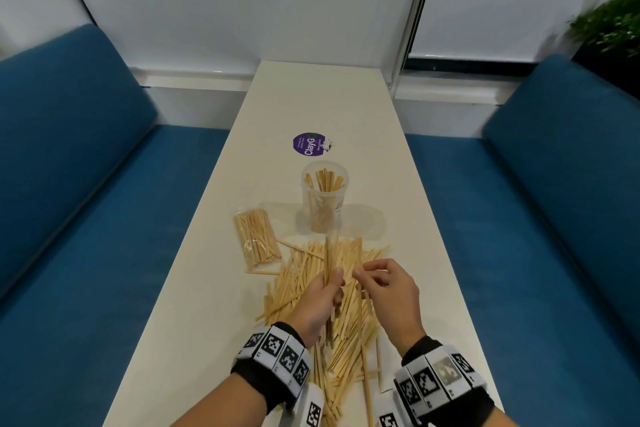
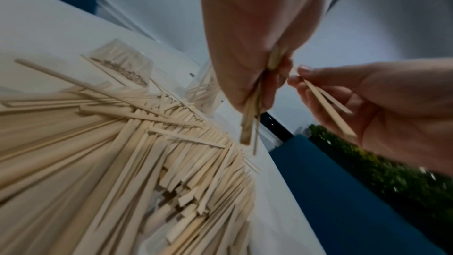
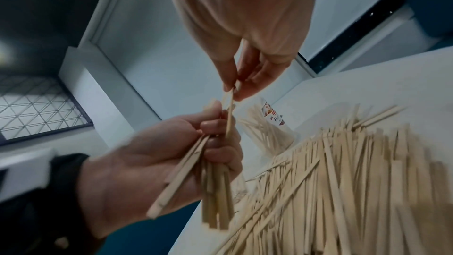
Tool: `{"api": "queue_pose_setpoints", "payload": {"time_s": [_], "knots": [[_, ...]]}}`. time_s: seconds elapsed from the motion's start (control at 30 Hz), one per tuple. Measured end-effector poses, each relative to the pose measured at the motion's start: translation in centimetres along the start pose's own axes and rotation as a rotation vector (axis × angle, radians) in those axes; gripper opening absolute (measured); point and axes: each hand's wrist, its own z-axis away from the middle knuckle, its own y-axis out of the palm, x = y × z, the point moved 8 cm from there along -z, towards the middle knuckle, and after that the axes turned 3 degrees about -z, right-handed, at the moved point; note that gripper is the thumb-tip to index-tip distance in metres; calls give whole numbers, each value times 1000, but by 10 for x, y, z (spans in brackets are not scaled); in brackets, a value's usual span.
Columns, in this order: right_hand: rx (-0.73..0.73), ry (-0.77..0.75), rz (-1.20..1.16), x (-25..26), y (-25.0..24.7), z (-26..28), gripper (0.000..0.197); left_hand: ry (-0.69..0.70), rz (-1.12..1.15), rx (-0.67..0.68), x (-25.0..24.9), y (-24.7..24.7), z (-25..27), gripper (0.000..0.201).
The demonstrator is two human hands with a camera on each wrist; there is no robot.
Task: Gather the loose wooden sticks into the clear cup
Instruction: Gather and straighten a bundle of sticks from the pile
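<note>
Nearest you, your left hand (image 1: 320,302) is clenching a small upright bundle of thin pale wooden sticks (image 3: 215,187), probably so it can go into the cup in one move, while your right hand (image 1: 384,288) is pinching two more sticks beside it. The loose pile (image 1: 332,322) is lying beneath both hands; the clear plastic cup (image 1: 323,199), partly filled, is standing beyond them. Motion blur is hiding the bundle's count.

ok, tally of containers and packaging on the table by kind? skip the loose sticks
clear cup, part filled with sticks: 1
sealed bag of sticks: 1
round purple lid: 1
total: 3
</note>
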Motion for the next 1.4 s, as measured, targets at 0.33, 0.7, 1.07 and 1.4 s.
{"api": "queue_pose_setpoints", "payload": {"time_s": [0.33, 0.7, 1.07, 1.4], "knots": [[262, -52, 209, -12, 26, 14, 11, -98, -20, -67, 11, -9, -6, 49], [398, 671, 860, -129, -71, 61, 64, -98, -203, -103, 35, -79, 38, 17], [302, 489, 734, -123, 15, 48, 66, -236, -507, -195, 74, -95, 50, 30], [134, 552, 445, -133, 13, 32, 39, -288, -702, -69, 71, -70, 48, 62]]}}
